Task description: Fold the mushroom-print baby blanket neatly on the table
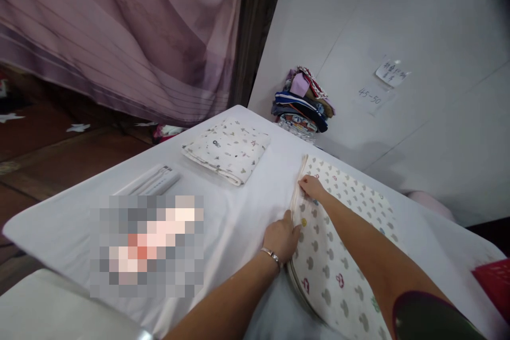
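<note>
A white patterned cloth (330,255), printed with grey mushroom-like shapes and a few red, yellow and green ones, lies folded in layers on the white-covered table. My right hand (313,187) pinches its left edge near the far corner. Closer to me, my left hand (281,236), with a bracelet at the wrist, is closed on the same edge, thumb on top; its fingertips are partly hidden. Below that hand the stacked layers curve along the near left side. Another folded white cloth (231,149) with small dark prints lies flat farther off, apart from both hands.
A long whitish packet (153,180) lies on the table's left part, beside a pixelated patch. A stack of folded fabrics (305,101) stands against the wall behind the table. A red object (494,281) is at the right edge. A pink curtain (139,37) hangs beyond the left side.
</note>
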Available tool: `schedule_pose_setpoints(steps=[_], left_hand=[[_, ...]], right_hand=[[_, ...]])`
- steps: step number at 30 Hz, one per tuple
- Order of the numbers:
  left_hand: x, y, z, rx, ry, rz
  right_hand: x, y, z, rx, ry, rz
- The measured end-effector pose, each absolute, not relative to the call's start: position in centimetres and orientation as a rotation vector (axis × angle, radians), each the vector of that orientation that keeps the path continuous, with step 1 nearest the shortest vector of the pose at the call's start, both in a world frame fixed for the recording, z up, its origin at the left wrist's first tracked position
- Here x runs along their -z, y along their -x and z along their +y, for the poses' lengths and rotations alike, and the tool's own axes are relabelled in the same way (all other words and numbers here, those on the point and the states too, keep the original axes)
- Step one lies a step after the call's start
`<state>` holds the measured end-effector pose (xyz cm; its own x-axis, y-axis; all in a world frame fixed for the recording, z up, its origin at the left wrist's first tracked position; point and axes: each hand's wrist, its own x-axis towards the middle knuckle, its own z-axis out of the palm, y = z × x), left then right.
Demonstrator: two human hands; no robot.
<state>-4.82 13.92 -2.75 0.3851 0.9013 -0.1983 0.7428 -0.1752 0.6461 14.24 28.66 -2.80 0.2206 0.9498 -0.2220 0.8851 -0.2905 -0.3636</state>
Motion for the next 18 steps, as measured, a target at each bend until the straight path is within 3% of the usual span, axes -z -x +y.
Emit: schedule_pose_setpoints(steps=[12, 18], left_hand=[[3.2, 4.6, 14.0, -0.291, -1.981, 1.425], [3.1, 4.6, 14.0, -0.28, -2.02, 1.427]], right_hand=[[1.1, -13.0, 22.7, -0.734, 2.055, -1.975], [0.4, -13.2, 21.6, -0.643, 2.016, -2.236]])
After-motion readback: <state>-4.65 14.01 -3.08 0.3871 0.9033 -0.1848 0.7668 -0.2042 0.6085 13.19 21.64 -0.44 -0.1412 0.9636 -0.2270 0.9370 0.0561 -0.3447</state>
